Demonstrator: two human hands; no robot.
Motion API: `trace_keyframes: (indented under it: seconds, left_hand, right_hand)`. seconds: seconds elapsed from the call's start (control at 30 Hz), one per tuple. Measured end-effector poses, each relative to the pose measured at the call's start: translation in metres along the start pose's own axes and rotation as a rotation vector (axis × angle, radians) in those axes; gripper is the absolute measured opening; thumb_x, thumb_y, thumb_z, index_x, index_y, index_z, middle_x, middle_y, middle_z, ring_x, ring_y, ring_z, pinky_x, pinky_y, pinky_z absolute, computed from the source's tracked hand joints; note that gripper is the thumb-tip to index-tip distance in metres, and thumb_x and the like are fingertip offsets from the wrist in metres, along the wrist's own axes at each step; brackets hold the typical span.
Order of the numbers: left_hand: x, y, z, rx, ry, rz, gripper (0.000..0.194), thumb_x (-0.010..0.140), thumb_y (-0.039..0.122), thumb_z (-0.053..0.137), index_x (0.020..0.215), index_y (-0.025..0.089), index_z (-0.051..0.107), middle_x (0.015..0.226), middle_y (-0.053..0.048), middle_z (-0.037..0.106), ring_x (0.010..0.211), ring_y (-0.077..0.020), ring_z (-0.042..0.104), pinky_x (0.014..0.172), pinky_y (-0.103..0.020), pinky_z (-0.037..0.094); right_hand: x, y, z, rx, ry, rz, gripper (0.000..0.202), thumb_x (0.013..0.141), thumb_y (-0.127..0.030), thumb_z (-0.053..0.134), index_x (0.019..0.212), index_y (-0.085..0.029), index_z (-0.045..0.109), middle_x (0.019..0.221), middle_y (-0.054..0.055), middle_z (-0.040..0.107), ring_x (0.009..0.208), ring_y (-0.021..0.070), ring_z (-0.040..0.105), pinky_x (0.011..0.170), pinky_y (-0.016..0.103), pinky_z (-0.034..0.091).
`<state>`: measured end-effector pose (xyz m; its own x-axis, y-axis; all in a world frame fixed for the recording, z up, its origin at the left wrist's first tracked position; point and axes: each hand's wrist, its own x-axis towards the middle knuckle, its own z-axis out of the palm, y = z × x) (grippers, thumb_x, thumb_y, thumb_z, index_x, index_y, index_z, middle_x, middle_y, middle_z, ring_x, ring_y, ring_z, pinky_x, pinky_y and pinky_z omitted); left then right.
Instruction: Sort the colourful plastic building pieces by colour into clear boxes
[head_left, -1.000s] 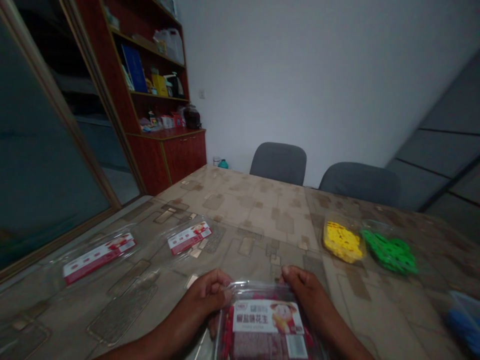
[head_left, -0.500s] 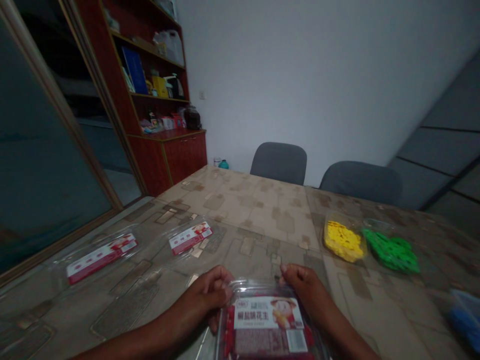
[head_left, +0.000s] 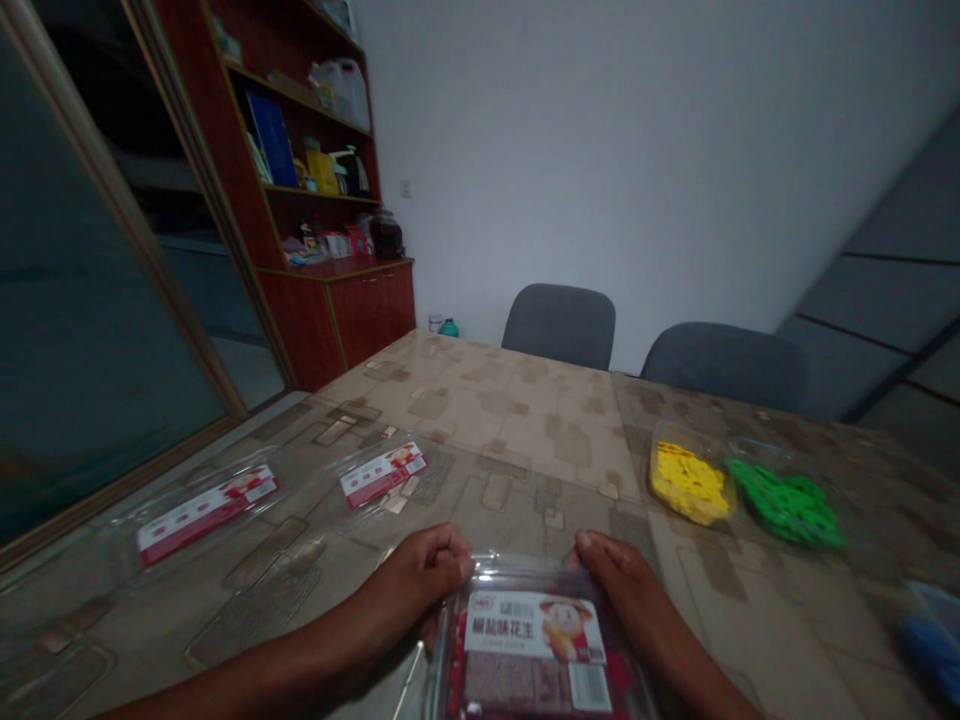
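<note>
Holding a clear plastic box [head_left: 540, 650] at the near middle of the table [head_left: 480, 410], cut off by the lower edge of view. Packed with red contents, visible along both sides of its label [head_left: 525, 630]. Closed on the far left corner with the left hand [head_left: 431, 565], with thumb uppermost at the rim and fingers bent tightly. Laid against the far right corner with the right hand [head_left: 619, 570], with thumb pointing away along the edge and fingers curled mostly out of sight; impossible to tell how firmly gripped. Reaching in with the left forearm slanting up from the lower left, and with the right one from the lower right, both with bare wrists.

Printed on the label in large dark characters: 椒盐味花生. Also marked with a small red logo, a grey square code, a cartoon figure in a hat and a pale barcode patch; too blurred to read in the smaller lines.

Lying to the left, a nearer clear lid [head_left: 208, 512] and a farther clear lid [head_left: 384, 474], both with red-and-white labels. Set out to the right, a tub of yellow pieces [head_left: 690, 485] just beside a tub of green pieces [head_left: 787, 505]; nearer, at the right edge, something blue [head_left: 934, 645], blurred. Beyond the far edge, two grey chairs [head_left: 559, 325].
</note>
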<state>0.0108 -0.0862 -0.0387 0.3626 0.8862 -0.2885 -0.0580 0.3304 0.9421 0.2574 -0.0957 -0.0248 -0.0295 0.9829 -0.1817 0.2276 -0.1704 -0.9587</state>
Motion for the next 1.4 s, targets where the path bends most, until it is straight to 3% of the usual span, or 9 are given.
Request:
trace_keyframes:
  seconds: [0.13, 0.33, 0.5, 0.73, 0.97, 1.1, 1.23, 1.3, 1.4]
  left_hand:
    - [-0.002, -0.004, 0.001, 0.013, 0.03, 0.04, 0.042, 0.076, 0.054, 0.074, 0.076, 0.016, 0.056, 0.057, 0.004, 0.053, 0.043, -0.0069, 0.042, 0.037, -0.016, 0.029]
    - [-0.004, -0.007, 0.006, -0.028, 0.074, 0.102, 0.038, 0.081, 0.049, 0.073, 0.076, 0.015, 0.055, 0.063, 0.004, 0.054, 0.055, -0.0089, 0.047, 0.049, -0.017, 0.036]
    - [-0.006, -0.007, 0.006, -0.121, 0.034, -0.026, 0.047, 0.075, 0.058, 0.075, 0.075, 0.016, 0.054, 0.057, 0.005, 0.052, 0.044, -0.0068, 0.04, 0.04, -0.017, 0.028]
    - [-0.01, -0.012, 0.0, -0.228, -0.003, -0.104, 0.043, 0.074, 0.05, 0.079, 0.076, 0.015, 0.055, 0.064, 0.004, 0.054, 0.053, -0.0085, 0.048, 0.047, -0.017, 0.034]
    - [-0.018, -0.009, 0.005, -0.159, 0.013, -0.026, 0.045, 0.08, 0.058, 0.072, 0.083, 0.016, 0.055, 0.07, 0.003, 0.053, 0.059, -0.0094, 0.048, 0.054, -0.019, 0.037]
    - [-0.022, -0.011, 0.001, -0.157, -0.081, -0.011, 0.044, 0.079, 0.054, 0.075, 0.091, 0.015, 0.058, 0.077, -0.001, 0.061, 0.064, -0.0117, 0.055, 0.056, -0.02, 0.04]
    - [-0.023, -0.017, 0.0, -0.168, -0.1, -0.004, 0.044, 0.075, 0.051, 0.079, 0.089, 0.015, 0.057, 0.069, -0.001, 0.062, 0.043, -0.0043, 0.04, 0.04, -0.017, 0.027]
    - [-0.022, -0.019, 0.004, -0.173, -0.046, 0.001, 0.042, 0.077, 0.051, 0.077, 0.085, 0.015, 0.056, 0.063, 0.002, 0.058, 0.038, -0.0019, 0.032, 0.037, -0.016, 0.02]
    - [-0.021, -0.021, 0.01, -0.171, 0.05, 0.014, 0.042, 0.076, 0.05, 0.078, 0.083, 0.017, 0.053, 0.064, 0.003, 0.058, 0.04, -0.0026, 0.034, 0.037, -0.015, 0.02]
  right_hand:
    - [-0.014, 0.008, -0.006, 0.045, 0.066, 0.026, 0.05, 0.08, -0.069, 0.055, 0.066, -0.022, 0.048, 0.064, -0.001, 0.052, 0.064, 0.0182, 0.051, 0.06, 0.028, 0.041]
    - [-0.004, 0.022, -0.005, 0.029, 0.072, 0.034, 0.057, 0.073, -0.076, 0.057, 0.063, -0.022, 0.043, 0.058, -0.004, 0.042, 0.055, 0.0135, 0.041, 0.051, 0.026, 0.034]
    - [-0.001, 0.019, -0.003, 0.118, 0.029, 0.079, 0.056, 0.071, -0.074, 0.063, 0.063, -0.022, 0.041, 0.057, -0.007, 0.039, 0.053, 0.0105, 0.037, 0.05, 0.023, 0.033]
    - [-0.001, 0.026, 0.003, 0.268, 0.048, 0.141, 0.052, 0.074, -0.069, 0.064, 0.067, -0.022, 0.041, 0.055, -0.008, 0.041, 0.048, 0.009, 0.037, 0.049, 0.022, 0.031]
    - [-0.001, 0.019, -0.001, 0.173, 0.063, 0.114, 0.054, 0.074, -0.071, 0.061, 0.064, -0.023, 0.039, 0.055, -0.009, 0.037, 0.049, 0.0089, 0.035, 0.048, 0.021, 0.027]
    - [-0.002, 0.017, -0.002, 0.088, 0.08, 0.059, 0.055, 0.073, -0.071, 0.063, 0.06, -0.023, 0.039, 0.054, -0.009, 0.035, 0.049, 0.0091, 0.033, 0.049, 0.021, 0.028]
    - [-0.001, 0.017, -0.001, 0.085, 0.086, 0.05, 0.053, 0.075, -0.07, 0.061, 0.061, -0.022, 0.041, 0.054, -0.008, 0.038, 0.049, 0.0099, 0.035, 0.049, 0.022, 0.029]
    - [-0.003, 0.015, 0.0, 0.082, 0.096, 0.047, 0.053, 0.076, -0.071, 0.06, 0.062, -0.022, 0.044, 0.053, -0.007, 0.042, 0.049, 0.011, 0.04, 0.049, 0.023, 0.032]
    - [-0.012, 0.007, -0.001, 0.08, 0.096, 0.065, 0.054, 0.079, -0.073, 0.055, 0.066, -0.021, 0.054, 0.056, -0.003, 0.054, 0.053, 0.0156, 0.051, 0.052, 0.025, 0.041]
